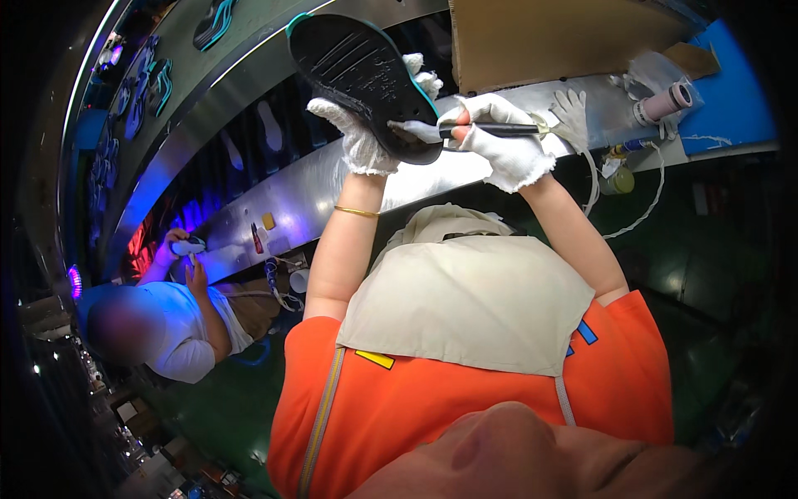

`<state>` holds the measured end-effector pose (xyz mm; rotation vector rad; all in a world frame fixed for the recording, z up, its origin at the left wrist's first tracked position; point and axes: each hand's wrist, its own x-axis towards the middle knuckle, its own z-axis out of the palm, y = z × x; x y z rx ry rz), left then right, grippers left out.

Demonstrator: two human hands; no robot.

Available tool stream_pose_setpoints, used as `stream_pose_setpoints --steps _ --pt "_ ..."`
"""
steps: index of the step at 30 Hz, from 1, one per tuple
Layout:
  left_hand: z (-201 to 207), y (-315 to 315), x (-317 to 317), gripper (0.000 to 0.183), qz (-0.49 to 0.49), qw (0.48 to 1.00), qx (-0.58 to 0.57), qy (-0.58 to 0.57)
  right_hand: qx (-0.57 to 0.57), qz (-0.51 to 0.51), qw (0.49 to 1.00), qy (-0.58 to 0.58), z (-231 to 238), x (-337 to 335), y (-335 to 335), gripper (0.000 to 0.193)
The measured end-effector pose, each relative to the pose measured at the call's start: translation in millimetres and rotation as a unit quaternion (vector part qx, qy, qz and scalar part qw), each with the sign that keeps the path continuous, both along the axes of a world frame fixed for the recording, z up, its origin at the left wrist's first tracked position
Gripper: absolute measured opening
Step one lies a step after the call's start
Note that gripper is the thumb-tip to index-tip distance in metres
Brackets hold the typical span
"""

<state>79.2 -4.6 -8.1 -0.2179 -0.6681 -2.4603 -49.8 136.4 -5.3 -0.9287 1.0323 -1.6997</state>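
The black sole (353,71) has a teal rim, its wide end facing up and left, its narrow end toward the wearer. At the narrow end, the gloved left hand (363,143) clasps it, thumb along the left edge and fingers showing past the right edge. Just right of the sole, the gloved right hand (501,145) pinches a black-handled tool (515,130), whose pale tip overlaps the narrow end; whether it touches, I cannot tell. A cardboard sheet (565,41) rises near the sole's right edge, with a narrow dark gap between. Bare metal bench (303,187) shows below and left of the sole. Right of it, beyond the right hand, lies a loose white glove (570,115); farther right, a pinkish roll (669,101). Well apart, lower left, is a co-worker (187,337).
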Motion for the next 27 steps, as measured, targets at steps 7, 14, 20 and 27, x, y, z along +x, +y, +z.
stream_pose_setpoints --steps 7,14,20,27 --pt "-1 -19 10 0.120 0.086 0.951 -0.211 -0.208 0.125 0.168 0.977 0.048 17 -18 -2 0.015" --pt "6 -25 16 0.098 0.010 0.922 -0.198 -0.332 0.018 0.085 0.968 0.235 24 -13 -4 0.014" --pt "22 -28 9 0.063 -0.005 0.884 -0.144 -0.445 0.007 0.122 0.920 0.372 13 -9 -14 0.009" --pt "28 -23 2 0.051 0.036 0.871 -0.173 -0.458 0.106 0.119 0.963 0.215 30 -12 -15 0.010"
